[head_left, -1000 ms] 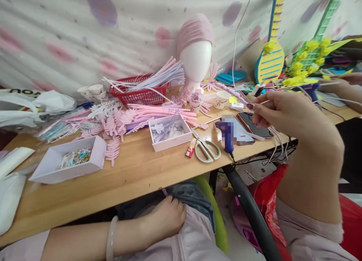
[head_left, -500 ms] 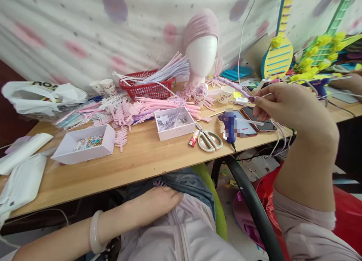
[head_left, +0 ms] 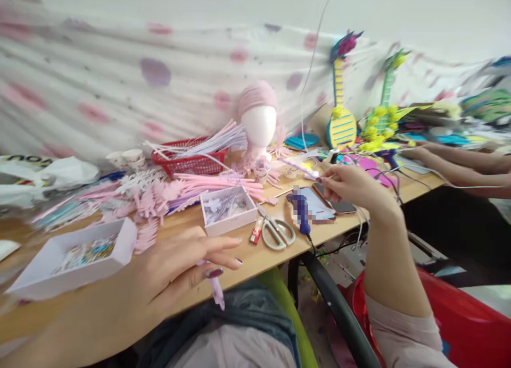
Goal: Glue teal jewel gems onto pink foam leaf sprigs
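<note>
My left hand (head_left: 183,267) is raised over the table's front edge, thumb and fingers closed on a lilac fuzzy pipe-cleaner piece (head_left: 217,293) that hangs below them. Farther right, my right hand (head_left: 351,187) pinches a thin lilac stem (head_left: 299,168) that points left, above the phones. Below that hand lies a phone (head_left: 317,203) with a lit screen, beside a blue glue gun (head_left: 303,214) that is partly pixelated. Scissors (head_left: 279,235) with pale handles and a small red-and-white item (head_left: 256,231) lie between my hands.
White boxes of beads (head_left: 123,240) and of small parts (head_left: 229,224) stand on the left. Behind them are pink pipe cleaners (head_left: 215,183), a red basket (head_left: 175,168) and a foam head (head_left: 259,126). Another person's arms (head_left: 459,160) rest at the right. A chair armrest (head_left: 339,304) stands below the table.
The view has shifted, showing more wall and table at the right. My left hand has risen from my lap, now with the lilac piece. My right hand still holds the stem, lower in view.
</note>
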Demonstrator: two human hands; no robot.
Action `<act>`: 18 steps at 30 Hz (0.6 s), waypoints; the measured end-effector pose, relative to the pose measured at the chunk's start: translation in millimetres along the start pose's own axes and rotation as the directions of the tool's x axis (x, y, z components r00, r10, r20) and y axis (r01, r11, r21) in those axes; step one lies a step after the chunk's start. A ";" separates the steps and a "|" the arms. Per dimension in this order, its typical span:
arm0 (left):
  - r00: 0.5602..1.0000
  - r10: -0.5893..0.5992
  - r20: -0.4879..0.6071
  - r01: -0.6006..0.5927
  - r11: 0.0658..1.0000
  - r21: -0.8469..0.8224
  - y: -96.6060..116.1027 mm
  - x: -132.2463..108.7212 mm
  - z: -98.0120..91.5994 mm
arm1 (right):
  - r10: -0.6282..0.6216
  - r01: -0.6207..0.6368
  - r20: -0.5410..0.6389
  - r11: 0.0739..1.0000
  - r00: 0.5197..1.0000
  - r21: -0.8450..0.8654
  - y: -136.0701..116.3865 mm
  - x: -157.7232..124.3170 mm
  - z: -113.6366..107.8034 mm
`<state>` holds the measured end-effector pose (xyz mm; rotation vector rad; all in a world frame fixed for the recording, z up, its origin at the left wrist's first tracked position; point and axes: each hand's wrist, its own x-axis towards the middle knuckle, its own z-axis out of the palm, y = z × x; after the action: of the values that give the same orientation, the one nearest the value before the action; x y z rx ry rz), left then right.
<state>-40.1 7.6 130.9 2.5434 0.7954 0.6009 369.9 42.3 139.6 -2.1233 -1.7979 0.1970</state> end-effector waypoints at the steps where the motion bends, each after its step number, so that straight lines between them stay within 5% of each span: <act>1: 0.997 0.034 -0.076 -0.035 0.999 -0.020 -3.9 13.5 3.0 | 0.023 -0.022 0.054 1.000 0.998 -0.012 4.3 4.1 -0.7; 3: 0.981 0.048 -0.190 -0.066 0.994 -0.092 -9.1 47.0 9.5 | 0.067 -0.063 0.145 0.997 0.987 -0.038 10.6 13.7 -2.0; 8: 0.963 -0.116 -0.245 0.028 0.942 -0.334 -19.1 146.9 30.9 | 0.166 -0.151 0.290 0.986 0.942 -0.074 13.3 44.3 5.4; 13: 0.962 -0.152 -0.229 0.060 0.930 -0.364 -45.9 231.9 68.8 | 0.176 -0.169 0.310 0.984 0.934 -0.048 10.7 77.7 26.9; 18: 0.965 -0.122 -0.232 0.055 0.959 -0.278 -63.4 282.6 99.3 | 0.149 -0.147 0.282 0.989 0.948 -0.031 16.7 100.0 43.3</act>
<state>193.4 202.5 95.9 2.1999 0.8426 0.9421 389.7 145.2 105.3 -2.3365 -1.7885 0.5592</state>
